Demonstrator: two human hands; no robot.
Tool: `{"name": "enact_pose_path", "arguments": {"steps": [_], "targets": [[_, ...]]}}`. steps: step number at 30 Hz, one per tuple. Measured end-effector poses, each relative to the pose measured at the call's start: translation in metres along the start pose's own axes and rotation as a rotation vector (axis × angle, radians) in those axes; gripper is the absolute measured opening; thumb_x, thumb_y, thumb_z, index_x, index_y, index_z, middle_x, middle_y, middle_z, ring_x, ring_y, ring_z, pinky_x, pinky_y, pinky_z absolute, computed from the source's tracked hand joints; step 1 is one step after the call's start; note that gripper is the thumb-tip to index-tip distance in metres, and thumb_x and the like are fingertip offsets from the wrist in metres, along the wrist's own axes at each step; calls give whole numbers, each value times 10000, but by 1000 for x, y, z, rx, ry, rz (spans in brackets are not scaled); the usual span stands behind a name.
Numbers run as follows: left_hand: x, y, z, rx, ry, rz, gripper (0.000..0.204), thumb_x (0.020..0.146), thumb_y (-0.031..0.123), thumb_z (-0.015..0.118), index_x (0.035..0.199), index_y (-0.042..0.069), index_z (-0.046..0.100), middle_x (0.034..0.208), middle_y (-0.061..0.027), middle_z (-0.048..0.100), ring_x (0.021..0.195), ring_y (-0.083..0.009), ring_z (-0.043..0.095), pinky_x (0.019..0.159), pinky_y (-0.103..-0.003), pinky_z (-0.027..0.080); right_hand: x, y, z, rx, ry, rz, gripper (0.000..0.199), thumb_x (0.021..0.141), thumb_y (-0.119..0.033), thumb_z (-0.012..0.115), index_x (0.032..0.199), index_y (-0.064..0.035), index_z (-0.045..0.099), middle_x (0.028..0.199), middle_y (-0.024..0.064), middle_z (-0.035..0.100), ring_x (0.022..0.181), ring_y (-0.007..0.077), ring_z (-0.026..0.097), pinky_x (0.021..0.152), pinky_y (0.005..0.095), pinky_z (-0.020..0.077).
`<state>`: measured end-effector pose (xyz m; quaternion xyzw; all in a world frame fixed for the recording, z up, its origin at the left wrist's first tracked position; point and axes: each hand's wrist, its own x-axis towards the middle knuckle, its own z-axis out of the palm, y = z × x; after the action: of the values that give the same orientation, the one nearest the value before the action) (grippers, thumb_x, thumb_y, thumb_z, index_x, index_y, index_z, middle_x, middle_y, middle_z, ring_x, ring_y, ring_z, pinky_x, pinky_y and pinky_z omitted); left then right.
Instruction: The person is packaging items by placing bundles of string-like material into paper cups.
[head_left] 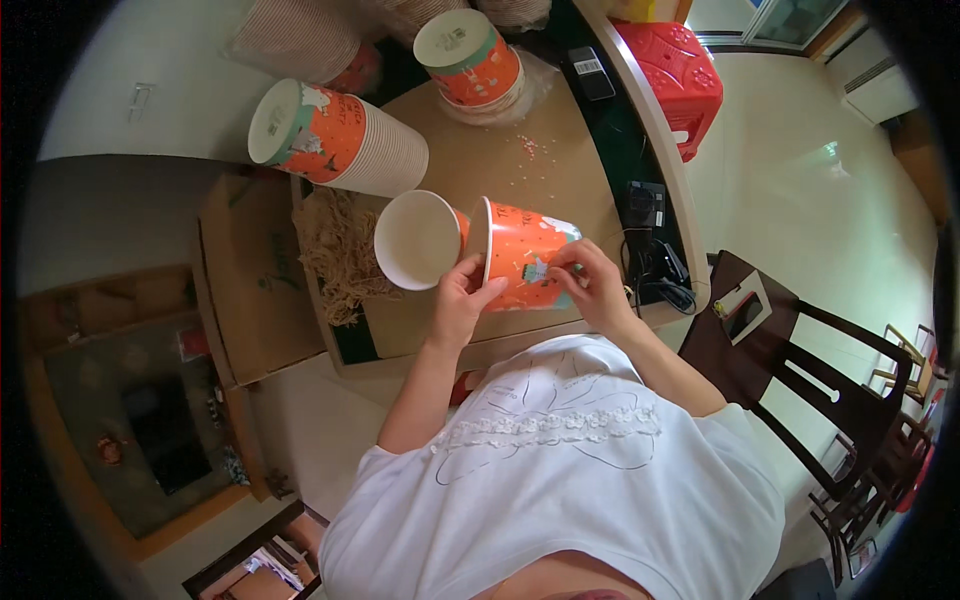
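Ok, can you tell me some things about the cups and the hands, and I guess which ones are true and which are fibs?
1. Both hands hold orange paper cups over the table. True: the left hand and the right hand grip nested orange cups lying on their side.
2. The red plastic stool stands on the table. False: it stands on the floor beside the table.
3. A long stack of cups lies on its side on the table. True.
4. The dark wooden chair is to the person's left. False: it is on the right.
5. The held cups are blue inside. False: the open end looks white.
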<state>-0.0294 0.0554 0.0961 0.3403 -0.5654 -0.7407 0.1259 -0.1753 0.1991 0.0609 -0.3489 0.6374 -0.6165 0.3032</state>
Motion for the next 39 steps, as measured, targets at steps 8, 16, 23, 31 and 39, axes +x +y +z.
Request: {"name": "enact_pose_path", "arguments": {"steps": [8, 16, 23, 31, 39], "targets": [[0, 8, -8, -283, -187, -62, 495, 735, -76, 471, 1229, -31, 460, 1143, -83, 569, 1064, -146, 542, 935, -292, 421, 3, -3, 2, -11, -26, 12, 90, 803, 23, 627, 861, -11, 568, 873, 50, 560, 754, 136, 547, 627, 237, 440], [-4, 5, -5, -213, -118, -106, 550, 828, -17, 561, 1338, -32, 355, 1137, -84, 569, 1000, -123, 559, 868, -275, 458, -1, -5, 8, 39, -88, 59, 84, 810, 28, 614, 868, -12, 569, 860, 52, 545, 762, 139, 557, 636, 247, 455], [3, -25, -13, -205, 49, -152, 181, 866, 57, 584, 1032, -14, 584, 913, -44, 631, 793, -91, 599, 726, -232, 501, -4, -9, 27, -4, -151, 38, 105, 778, 8, 628, 862, -4, 566, 868, 100, 545, 767, 222, 587, 665, 305, 480], [-6, -16, 6, -306, 117, -217, 211, 883, 72, 562, 1091, 49, 583, 990, -12, 619, 850, -86, 591, 728, -228, 498, -5, -19, 40, -462, -6, -228, 138, 730, -50, 666, 822, -43, 564, 850, 93, 576, 740, 290, 584, 617, 362, 485], [-6, -23, 7, -395, 109, -182, 224, 886, 73, 554, 1109, 48, 556, 1018, -28, 609, 894, -110, 603, 748, -273, 531, -7, -20, 38, -506, -26, -240, 130, 729, -42, 658, 807, -44, 555, 825, 95, 576, 720, 287, 583, 607, 368, 485]]}}
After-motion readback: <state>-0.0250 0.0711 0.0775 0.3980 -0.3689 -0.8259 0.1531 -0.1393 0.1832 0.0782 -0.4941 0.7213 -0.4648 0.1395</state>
